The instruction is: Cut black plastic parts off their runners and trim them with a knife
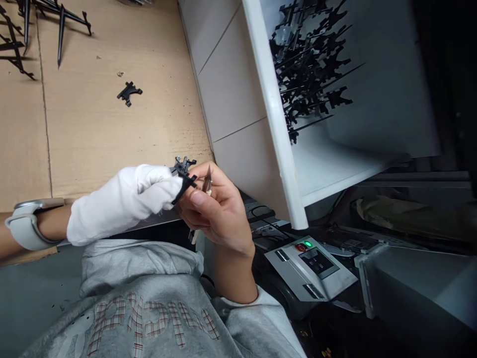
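Note:
My left hand, in a white glove, pinches a small black plastic part just above the table's near edge. Bare-skinned, my right hand is closed around a craft knife, its pointed blade sticking up past the fingers. The right thumb and fingers are close against the black part; whether they touch it I cannot tell. Behind the hands, more black plastic parts lie on the table. A single black part rests farther off on the cardboard surface.
Long black moulded pieces lie at the far left. To the right stands a white bin with a heap of black parts. A control box with a green light sits below it. Small scraps dot the cardboard.

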A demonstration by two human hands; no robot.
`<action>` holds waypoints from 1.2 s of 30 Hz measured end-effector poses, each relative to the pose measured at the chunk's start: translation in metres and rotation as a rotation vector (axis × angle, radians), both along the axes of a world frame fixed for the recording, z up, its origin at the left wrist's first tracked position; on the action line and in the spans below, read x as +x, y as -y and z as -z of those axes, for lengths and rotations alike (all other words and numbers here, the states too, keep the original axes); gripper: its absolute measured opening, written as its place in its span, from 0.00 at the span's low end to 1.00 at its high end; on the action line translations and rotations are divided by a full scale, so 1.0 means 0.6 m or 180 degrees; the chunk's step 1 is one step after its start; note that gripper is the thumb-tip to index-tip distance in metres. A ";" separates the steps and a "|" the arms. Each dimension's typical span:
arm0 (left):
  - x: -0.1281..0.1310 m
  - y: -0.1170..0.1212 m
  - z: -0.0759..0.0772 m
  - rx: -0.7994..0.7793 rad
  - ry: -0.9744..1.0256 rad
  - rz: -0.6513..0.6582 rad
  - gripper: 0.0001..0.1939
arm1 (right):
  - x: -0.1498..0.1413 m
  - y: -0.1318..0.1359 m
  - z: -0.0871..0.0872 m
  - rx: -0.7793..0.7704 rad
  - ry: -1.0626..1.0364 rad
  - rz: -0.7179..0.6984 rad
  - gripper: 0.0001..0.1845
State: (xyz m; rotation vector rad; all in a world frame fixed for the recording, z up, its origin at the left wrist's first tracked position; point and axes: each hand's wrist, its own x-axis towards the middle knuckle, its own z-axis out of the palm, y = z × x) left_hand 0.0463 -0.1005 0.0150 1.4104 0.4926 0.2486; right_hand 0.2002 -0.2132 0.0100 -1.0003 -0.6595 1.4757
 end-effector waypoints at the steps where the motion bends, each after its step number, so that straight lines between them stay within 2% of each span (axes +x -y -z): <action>1: 0.000 0.000 0.000 0.0000 -0.0013 0.0008 0.13 | 0.000 0.000 0.000 0.0020 0.0029 0.0012 0.18; 8: 0.003 0.002 -0.003 0.0162 -0.0055 0.0086 0.14 | -0.006 0.002 -0.008 -0.0125 0.0367 0.0212 0.20; 11: 0.004 0.005 -0.008 0.0414 -0.0250 0.0073 0.16 | -0.008 0.003 -0.013 -0.0123 0.0449 0.0416 0.20; 14: 0.005 0.007 -0.011 0.0740 -0.0425 0.0161 0.14 | -0.008 0.000 -0.023 -0.0172 0.0309 0.0553 0.21; 19: 0.009 0.007 -0.006 0.1113 -0.0288 0.0201 0.10 | -0.008 -0.007 -0.036 -0.0312 0.0123 0.0601 0.24; 24: 0.009 0.012 -0.001 0.0855 -0.0180 0.0106 0.11 | -0.010 -0.008 -0.041 -0.0314 -0.0014 0.0607 0.24; 31: -0.002 0.003 -0.013 0.0356 -0.0008 0.0174 0.11 | -0.012 -0.012 -0.053 -0.0551 -0.0019 0.0735 0.25; 36: 0.000 0.003 -0.013 0.0095 -0.0052 0.0149 0.13 | -0.013 -0.010 -0.048 -0.0463 -0.0063 0.0651 0.27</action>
